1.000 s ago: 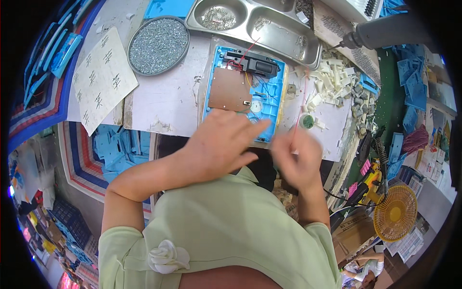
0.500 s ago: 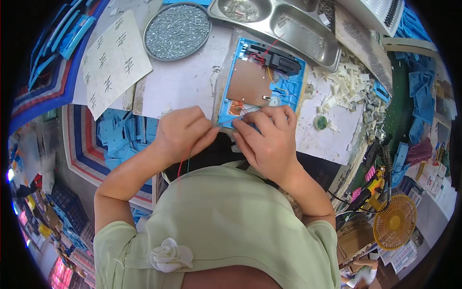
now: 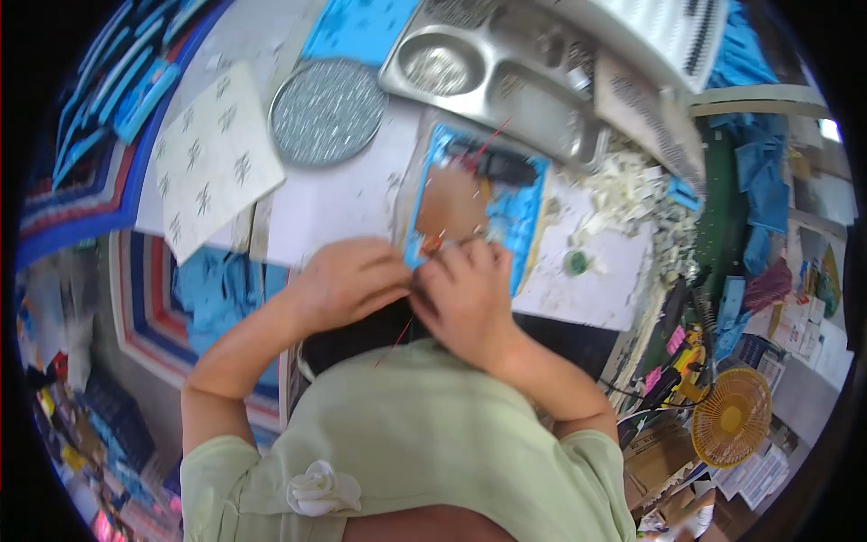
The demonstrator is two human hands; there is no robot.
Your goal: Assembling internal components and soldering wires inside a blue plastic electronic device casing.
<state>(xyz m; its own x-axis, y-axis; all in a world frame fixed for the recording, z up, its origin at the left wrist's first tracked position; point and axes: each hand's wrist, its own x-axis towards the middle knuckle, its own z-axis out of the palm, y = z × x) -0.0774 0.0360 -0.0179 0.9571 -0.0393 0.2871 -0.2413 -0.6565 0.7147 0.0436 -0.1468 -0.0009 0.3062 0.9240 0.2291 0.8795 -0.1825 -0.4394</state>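
Note:
My left hand [image 3: 354, 282] and my right hand [image 3: 471, 298] meet fingertip to fingertip at the near left corner of a blue plastic casing [image 3: 526, 230]. Both are closed in a pinch on a thin red wire [image 3: 395, 343], whose loose end hangs below them in front of my shirt. Their fingers hide the pinched stretch. Inside the casing sit a brown circuit board [image 3: 449, 203] and a black part [image 3: 506, 168], with another red wire [image 3: 495, 135] sticking up beside it. Blur smears the small parts near my right fingers.
Beyond the casing stands a metal compartment tray [image 3: 488, 95]; left of it, a round dish [image 3: 327, 113] of small metal pieces. White plastic pieces [image 3: 623, 199] lie heaped at right, near a small green round container [image 3: 575, 263]. A yellow fan [image 3: 731, 417] stands lower right.
My hands have come together, the right one moving left off the casing's near edge to the left fingertips. The whole view has shifted, blurring the bench.

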